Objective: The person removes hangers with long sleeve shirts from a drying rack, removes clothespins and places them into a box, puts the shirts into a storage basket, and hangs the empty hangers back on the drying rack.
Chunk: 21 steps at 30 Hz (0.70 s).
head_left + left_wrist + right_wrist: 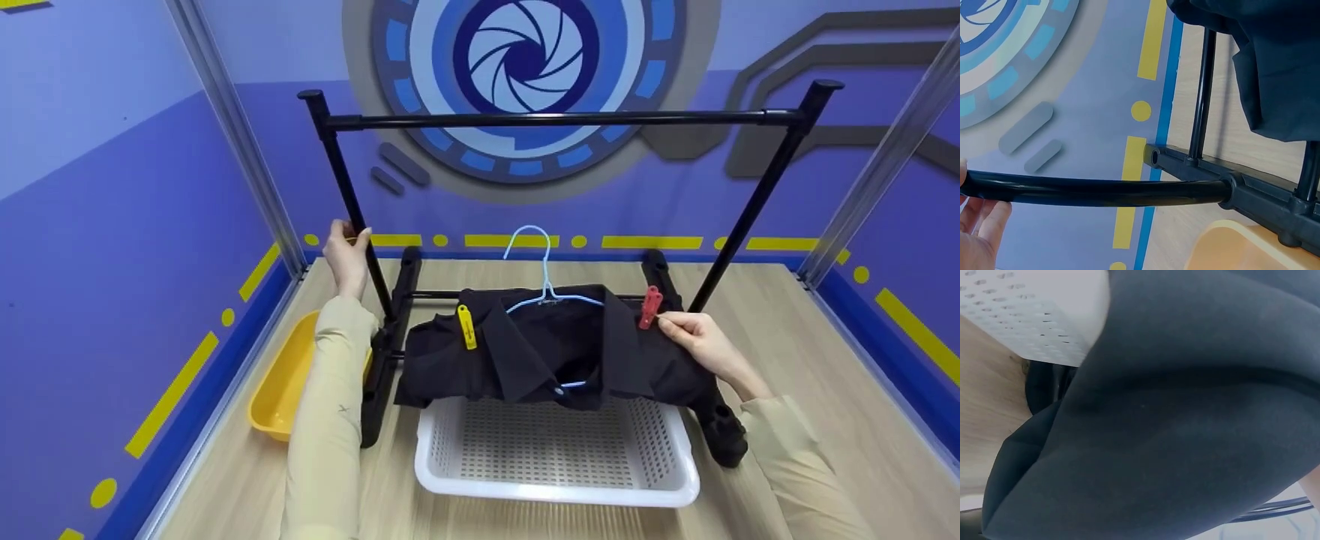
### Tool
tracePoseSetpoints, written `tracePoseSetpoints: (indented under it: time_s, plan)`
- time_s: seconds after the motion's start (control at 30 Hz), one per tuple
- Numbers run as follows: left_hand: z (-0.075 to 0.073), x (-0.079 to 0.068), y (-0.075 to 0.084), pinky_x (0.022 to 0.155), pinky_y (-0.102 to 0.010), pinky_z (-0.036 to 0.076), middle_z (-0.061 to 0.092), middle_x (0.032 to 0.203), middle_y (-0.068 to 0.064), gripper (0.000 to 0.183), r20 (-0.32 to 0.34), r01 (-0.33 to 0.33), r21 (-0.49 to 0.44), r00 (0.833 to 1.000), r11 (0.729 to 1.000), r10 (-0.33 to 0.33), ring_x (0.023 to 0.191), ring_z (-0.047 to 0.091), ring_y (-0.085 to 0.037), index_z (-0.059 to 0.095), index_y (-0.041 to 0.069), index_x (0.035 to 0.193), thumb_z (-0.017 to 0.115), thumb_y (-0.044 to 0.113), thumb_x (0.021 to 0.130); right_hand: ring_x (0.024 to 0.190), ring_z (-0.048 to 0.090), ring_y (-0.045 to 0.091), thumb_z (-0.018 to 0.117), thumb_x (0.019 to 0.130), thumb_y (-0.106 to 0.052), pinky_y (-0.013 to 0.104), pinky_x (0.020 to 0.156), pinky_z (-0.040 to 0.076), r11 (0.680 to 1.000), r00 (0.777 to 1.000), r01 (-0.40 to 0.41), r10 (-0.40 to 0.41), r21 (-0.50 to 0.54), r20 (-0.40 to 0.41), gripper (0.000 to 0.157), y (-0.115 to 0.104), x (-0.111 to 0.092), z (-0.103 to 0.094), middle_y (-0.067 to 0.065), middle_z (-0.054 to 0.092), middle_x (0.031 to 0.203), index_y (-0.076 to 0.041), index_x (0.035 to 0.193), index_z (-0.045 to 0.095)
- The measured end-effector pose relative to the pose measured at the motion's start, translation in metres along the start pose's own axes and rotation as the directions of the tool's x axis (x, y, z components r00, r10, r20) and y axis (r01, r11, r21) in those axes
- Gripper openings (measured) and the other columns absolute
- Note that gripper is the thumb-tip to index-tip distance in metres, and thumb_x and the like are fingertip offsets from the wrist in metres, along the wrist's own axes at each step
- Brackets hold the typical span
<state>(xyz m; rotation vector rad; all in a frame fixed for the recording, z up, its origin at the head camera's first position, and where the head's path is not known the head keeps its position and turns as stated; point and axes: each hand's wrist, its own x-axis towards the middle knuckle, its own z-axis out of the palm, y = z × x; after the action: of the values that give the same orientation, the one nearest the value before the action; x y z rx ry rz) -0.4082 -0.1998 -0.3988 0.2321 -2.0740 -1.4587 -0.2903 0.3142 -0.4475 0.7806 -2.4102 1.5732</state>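
Note:
A black collared shirt (pixel 517 360) hangs on a light blue wire hanger (pixel 546 262), its hook standing up above the collar. A yellow clothespin (pixel 466 327) sits at the shirt's left shoulder area and a red clothespin (pixel 650 307) at the right one. My right hand (pixel 701 341) pinches the shirt cloth just beside the red clothespin's lower end. Up on the left, my left hand (pixel 349 259) grips the upright post of a black garment rack (pixel 570 118); in the left wrist view its fingers (pixel 995 222) curl under that post (pixel 1100 190).
Below the shirt stands a white perforated basket (pixel 555 493). A yellow tray (pixel 279 397) rests on the wooden table (pixel 795 330) by the rack's left foot, partly behind my left sleeve. Patterned blue and purple walls (pixel 645 202) enclose the table.

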Motion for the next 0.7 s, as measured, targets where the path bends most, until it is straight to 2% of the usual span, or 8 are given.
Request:
tracePoseSetpoints:
  time_s: [0.2, 0.4, 0.57, 0.7]
  plan:
    - [-0.001, -0.002, -0.003, 0.098, -0.046, 0.049, 0.062, 0.115, -0.028, 0.024, -0.005, 0.021, 0.035, 1.0, 0.999, -0.021, 0.109, 0.062, -0.041, 0.056, -0.007, 0.113, 0.064, 0.013, 0.101, 0.068, 0.051, -0.003, 0.051, 0.102, 0.005, 0.017, 0.063, 0.04, 1.0, 1.0, 0.001, -0.001, -0.022, -0.011, 0.02, 0.001, -0.001, 0.001, -0.021, 0.061, 0.081, 0.007, 0.087, 0.064]
    - [-0.003, -0.013, -0.013, 0.101, -0.045, 0.044, 0.05, 0.122, -0.024, 0.031, 0.018, 0.079, 0.059, 0.997, 0.995, -0.08, 0.114, 0.053, -0.037, 0.049, -0.007, 0.122, 0.061, 0.015, 0.103, 0.064, 0.047, -0.003, 0.051, 0.1, 0.008, 0.02, 0.059, 0.037, 1.0, 1.0, 0.018, -0.019, -0.024, -0.013, 0.021, 0.003, -0.001, 0.002, -0.019, 0.054, 0.075, 0.005, 0.082, 0.06]
    - [-0.005, -0.021, -0.017, 0.1, -0.045, 0.043, 0.047, 0.123, -0.024, 0.035, 0.045, 0.08, 0.077, 0.996, 0.994, -0.083, 0.112, 0.05, -0.036, 0.048, -0.007, 0.124, 0.06, 0.019, 0.104, 0.061, 0.043, -0.003, 0.051, 0.099, 0.01, 0.024, 0.056, 0.033, 0.999, 0.999, 0.027, -0.027, -0.019, -0.023, 0.025, 0.005, -0.001, 0.003, -0.017, 0.046, 0.071, 0.002, 0.076, 0.054]
    - [-0.006, -0.026, -0.016, 0.099, -0.046, 0.045, 0.047, 0.124, -0.024, 0.033, 0.072, 0.071, 0.066, 0.994, 0.995, -0.076, 0.113, 0.054, -0.037, 0.05, -0.006, 0.124, 0.059, 0.019, 0.104, 0.064, 0.045, -0.003, 0.052, 0.099, 0.01, 0.022, 0.058, 0.035, 0.999, 0.999, 0.028, -0.029, -0.024, -0.034, 0.021, 0.005, -0.001, 0.004, -0.018, 0.052, 0.074, 0.005, 0.08, 0.059]
